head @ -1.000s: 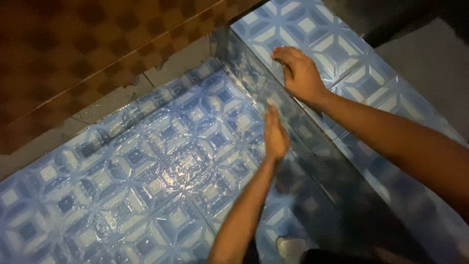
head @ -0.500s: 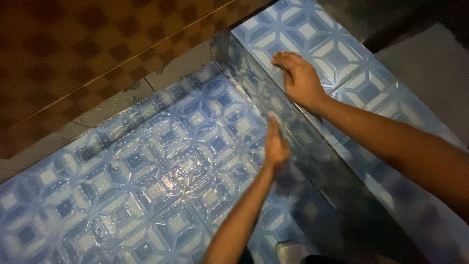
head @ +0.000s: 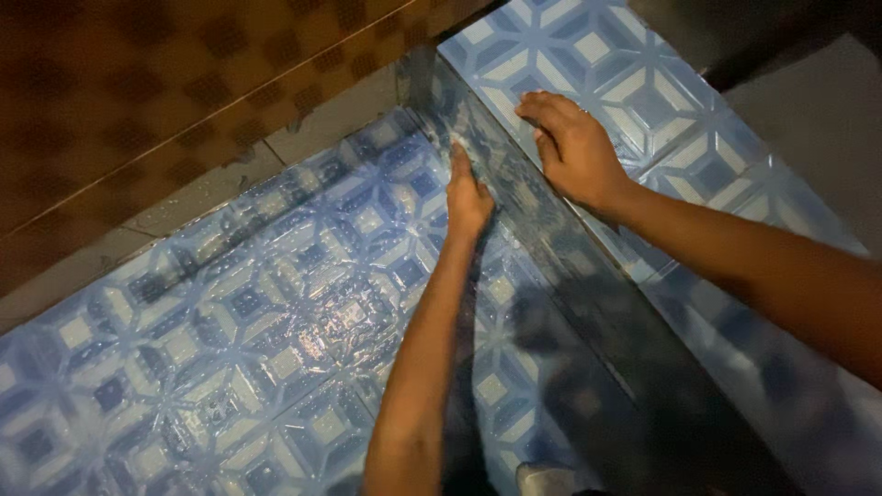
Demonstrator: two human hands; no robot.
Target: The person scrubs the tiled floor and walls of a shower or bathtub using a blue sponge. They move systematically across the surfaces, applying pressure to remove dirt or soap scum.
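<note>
My left hand point(head: 469, 197) lies flat, fingers together, against the dark vertical riser point(head: 551, 248) of a tiled step, close to the far corner. Nothing is in it. My right hand point(head: 574, 147) rests palm down on the blue patterned tiles of the upper ledge point(head: 643, 83), fingers spread and pointing to the far corner. It holds nothing. The lower floor point(head: 257, 331) has the same blue geometric tiles and looks wet and shiny.
A brown chequered tiled wall point(head: 156, 92) rises at the far left, with a grey band point(head: 211, 197) along its base. A dark grey surface point(head: 808, 110) lies past the ledge at the upper right. A small pale object point(head: 542, 478) sits at the bottom edge.
My left hand has slid along the riser toward the far corner. My right hand has stayed on the ledge near that corner.
</note>
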